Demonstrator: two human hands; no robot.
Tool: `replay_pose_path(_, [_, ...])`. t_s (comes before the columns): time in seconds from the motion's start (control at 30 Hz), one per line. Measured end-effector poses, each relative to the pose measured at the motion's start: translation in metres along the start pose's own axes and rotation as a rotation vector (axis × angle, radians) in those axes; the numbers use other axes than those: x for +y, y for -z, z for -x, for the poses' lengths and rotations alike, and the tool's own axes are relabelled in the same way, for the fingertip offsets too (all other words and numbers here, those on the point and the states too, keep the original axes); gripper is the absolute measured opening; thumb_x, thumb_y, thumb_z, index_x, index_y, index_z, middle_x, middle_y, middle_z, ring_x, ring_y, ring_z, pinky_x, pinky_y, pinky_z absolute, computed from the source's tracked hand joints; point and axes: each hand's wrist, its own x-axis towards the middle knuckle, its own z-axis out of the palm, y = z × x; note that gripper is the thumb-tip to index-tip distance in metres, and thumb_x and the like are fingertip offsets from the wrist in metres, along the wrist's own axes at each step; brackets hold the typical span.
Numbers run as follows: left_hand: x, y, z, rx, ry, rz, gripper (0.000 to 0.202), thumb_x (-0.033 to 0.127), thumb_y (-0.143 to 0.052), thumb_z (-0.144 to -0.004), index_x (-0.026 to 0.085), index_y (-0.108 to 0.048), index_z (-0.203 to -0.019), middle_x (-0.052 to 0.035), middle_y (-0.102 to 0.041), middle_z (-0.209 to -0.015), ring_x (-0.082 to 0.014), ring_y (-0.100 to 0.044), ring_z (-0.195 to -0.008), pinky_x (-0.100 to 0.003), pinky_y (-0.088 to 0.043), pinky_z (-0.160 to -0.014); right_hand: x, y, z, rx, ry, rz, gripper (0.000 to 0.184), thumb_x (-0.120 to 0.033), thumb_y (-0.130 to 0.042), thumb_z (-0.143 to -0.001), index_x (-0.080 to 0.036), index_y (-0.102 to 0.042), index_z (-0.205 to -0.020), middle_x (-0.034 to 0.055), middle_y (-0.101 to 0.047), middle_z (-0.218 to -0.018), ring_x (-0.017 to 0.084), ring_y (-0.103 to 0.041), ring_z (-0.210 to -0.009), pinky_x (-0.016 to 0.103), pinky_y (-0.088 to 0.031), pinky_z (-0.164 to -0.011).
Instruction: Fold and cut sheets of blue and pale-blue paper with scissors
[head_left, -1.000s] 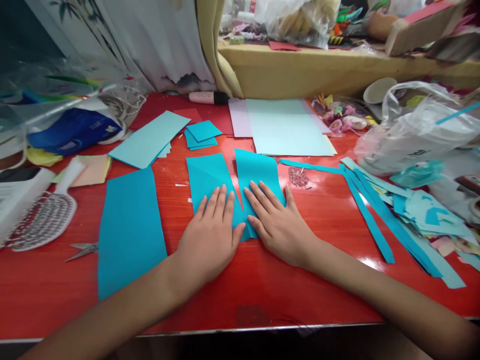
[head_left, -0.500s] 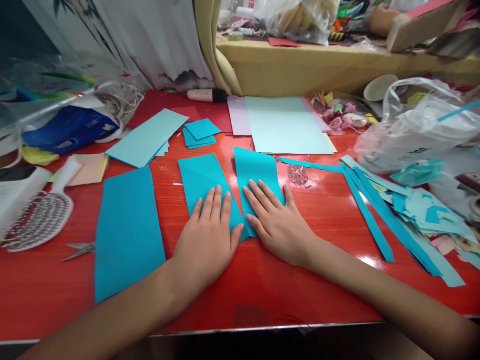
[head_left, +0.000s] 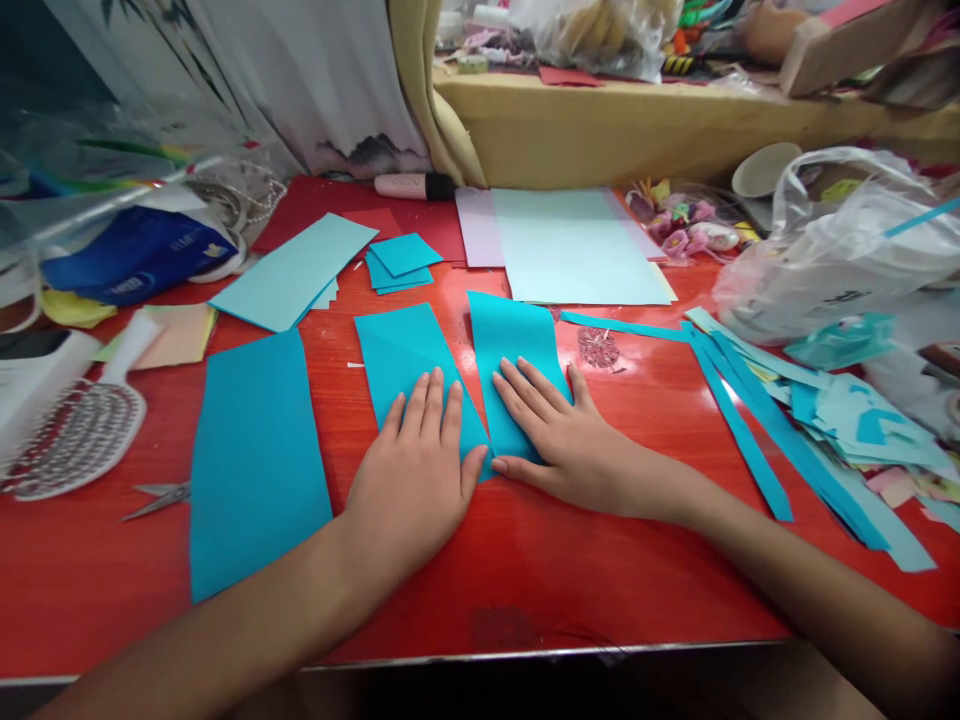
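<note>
My left hand point(head_left: 414, 465) lies flat with fingers stretched out on a blue sheet of paper point(head_left: 396, 345). Just to its right, my right hand point(head_left: 574, 445) rests with spread fingers on another blue paper part point(head_left: 514, 325). A narrow wedge of red table shows between the two parts and closes near my thumbs. Whether they are still joined there I cannot tell. Left of my hands lies a larger blue sheet point(head_left: 259, 460), partly over a pair of scissors point(head_left: 161, 497), of which only the blades show.
Small blue squares point(head_left: 405, 256), a pale blue sheet point(head_left: 296, 270) and pale paper point(head_left: 577, 245) lie at the back. Blue strips point(head_left: 739, 430) and scraps point(head_left: 877, 420) heap up on the right beside a plastic bag point(head_left: 832, 250). A hairbrush point(head_left: 94, 430) lies left on the red table point(head_left: 600, 590).
My right hand has turned slightly and shifted a little to the right, its thumb now lower near the paper's bottom edge. My left hand stays in place.
</note>
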Motion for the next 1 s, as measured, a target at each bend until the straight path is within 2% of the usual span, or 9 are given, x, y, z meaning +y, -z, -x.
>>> replay_pose_path(0.3, [0.0015, 0.0014, 0.0007, -0.008, 0.031, -0.007, 0.060, 0.039, -0.026, -0.089, 0.002, -0.030, -0.135, -0.0221, -0.029, -0.140, -0.0319, -0.026, -0.130, -0.045, -0.029, -0.103, -0.0004, -0.0021, -0.0002, 0.031, 0.003, 0.022, 0.081, -0.066, -0.012, -0.082, -0.011, -0.011, -0.141, 0.0120, -0.009, -0.147, 0.029, -0.005, -0.135, 0.063, -0.008, -0.100])
replay_pose_path(0.73, [0.0017, 0.0034, 0.0030, -0.007, 0.042, 0.000, 0.059, 0.039, -0.026, -0.089, 0.002, -0.031, -0.134, -0.0213, -0.028, -0.140, -0.0322, -0.026, -0.131, -0.048, -0.030, -0.101, 0.0011, -0.0069, 0.0002, 0.106, 0.032, 0.069, 0.077, -0.064, -0.018, -0.084, -0.014, -0.008, -0.142, 0.0123, -0.014, -0.147, 0.030, -0.009, -0.134, 0.063, -0.008, -0.101])
replay_pose_path(1.0, [0.0017, 0.0055, 0.0045, -0.032, 0.051, -0.022, 0.061, 0.039, -0.025, -0.089, -0.001, -0.031, -0.134, -0.0230, -0.026, -0.141, -0.0333, -0.025, -0.131, -0.049, -0.030, -0.101, 0.0000, -0.0046, 0.0004, 0.065, 0.017, 0.072, 0.079, -0.064, -0.019, -0.084, -0.011, -0.011, -0.141, 0.0117, -0.010, -0.147, 0.031, -0.008, -0.134, 0.063, -0.009, -0.100])
